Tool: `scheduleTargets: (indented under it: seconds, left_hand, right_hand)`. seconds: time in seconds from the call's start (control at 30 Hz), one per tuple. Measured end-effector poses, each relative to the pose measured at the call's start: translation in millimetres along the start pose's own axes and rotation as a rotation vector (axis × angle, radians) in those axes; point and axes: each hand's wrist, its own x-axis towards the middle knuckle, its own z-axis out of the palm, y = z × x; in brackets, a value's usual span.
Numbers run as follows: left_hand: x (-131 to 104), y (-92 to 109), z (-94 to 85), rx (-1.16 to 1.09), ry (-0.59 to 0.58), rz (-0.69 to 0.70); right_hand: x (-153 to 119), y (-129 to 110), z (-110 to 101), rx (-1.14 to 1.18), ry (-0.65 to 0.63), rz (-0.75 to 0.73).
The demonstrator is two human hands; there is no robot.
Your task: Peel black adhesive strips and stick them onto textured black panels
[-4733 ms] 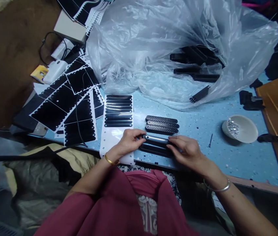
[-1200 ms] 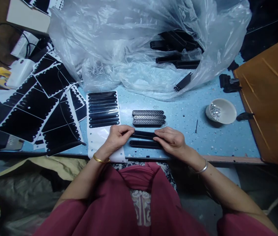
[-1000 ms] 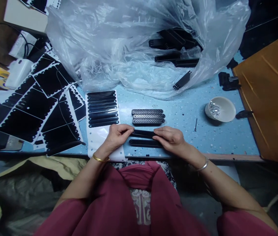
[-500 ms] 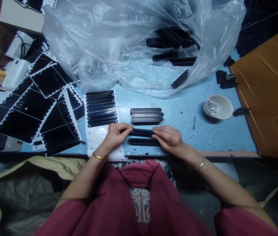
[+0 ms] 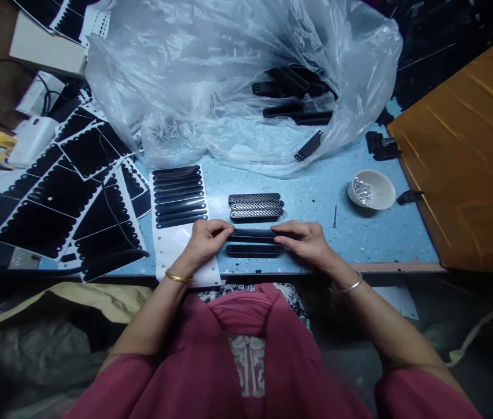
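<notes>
My left hand [image 5: 205, 241] pinches the left end of a slim black strip [image 5: 253, 235] between thumb and fingers. At the other end of that strip, my right hand [image 5: 310, 241] grips with thumb and fingertips. The strip lies level near the table's front edge; whether a bar is under it I cannot tell. Just below it rests a black bar [image 5: 253, 251] with rounded ends, parallel to it. Several patterned, perforated bars [image 5: 256, 205] sit side by side above my hands. Left of them is a white backing sheet [image 5: 174, 241] with several black sticker strips [image 5: 179, 198], partly under my left wrist.
A large clear plastic bag [image 5: 177, 87] with several black bars [image 5: 294, 81] spreads across the back. More black sticker sheets [image 5: 54, 192] pile up at left. A white bowl [image 5: 381, 192] of small shiny parts stands right, near a thin black pin [image 5: 335, 217] and an orange-brown panel [image 5: 468, 157].
The strip was slightly askew and now lies straight between my hands. My right fingers have spread and shifted a little toward its end. The camera view has shifted slightly.
</notes>
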Motion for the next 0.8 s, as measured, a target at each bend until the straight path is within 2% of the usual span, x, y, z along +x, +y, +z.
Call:
scheduleTargets:
  seconds: [0.07, 0.13, 0.23, 0.3, 0.37, 0.47, 0.53, 0.6, 0.63, 0.7, 0.73, 0.8]
  left_hand:
    - [0, 0, 0.1, 0.009, 0.005, -0.001]
    - [-1, 0, 0.0, 0.019, 0.007, 0.005]
    - [0, -3, 0.3, 0.048, 0.004, 0.026]
    - [0, -2, 1.1, 0.086, 0.004, 0.046]
    - [-3, 3, 0.8, 0.138, 0.021, 0.073]
    - [-18, 18, -8.1, 0.246, 0.134, 0.170]
    - [-35, 27, -23.3, 0.322, 0.260, 0.260]
    - [-56, 28, -44.7, 0.403, 0.397, 0.292]
    - [-68, 25, -55.8, 0.457, 0.461, 0.265]
    - [-91, 13, -74.1, 0.595, 0.576, 0.119]
    - [-103, 4, -79.3, 0.670, 0.619, 0.015]
    - [-123, -14, -79.5, 0.774, 0.648, -0.185]
  right_hand:
    - [-8, 5, -8, 0.043, 0.063, 0.085]
    - [-16, 10, -14, 0.075, 0.178, 0.175]
    - [-22, 11, -14, 0.070, 0.338, 0.262]
    - [-21, 7, -8, 0.042, 0.345, 0.272]
    - [-16, 1, 1, -0.012, 0.293, 0.244]
    - [-7, -5, 12, -0.151, 0.232, 0.155]
    - [-6, -8, 12, -0.240, 0.230, 0.078]
    - [-9, -13, 7, -0.325, 0.296, -0.011]
    - [-12, -18, 4, -0.360, 0.345, -0.060]
    - [-16, -35, 2, -0.392, 0.414, -0.166]
    - [-16, -46, 6, -0.378, 0.405, -0.228]
    - [-13, -72, 25, -0.294, 0.285, -0.374]
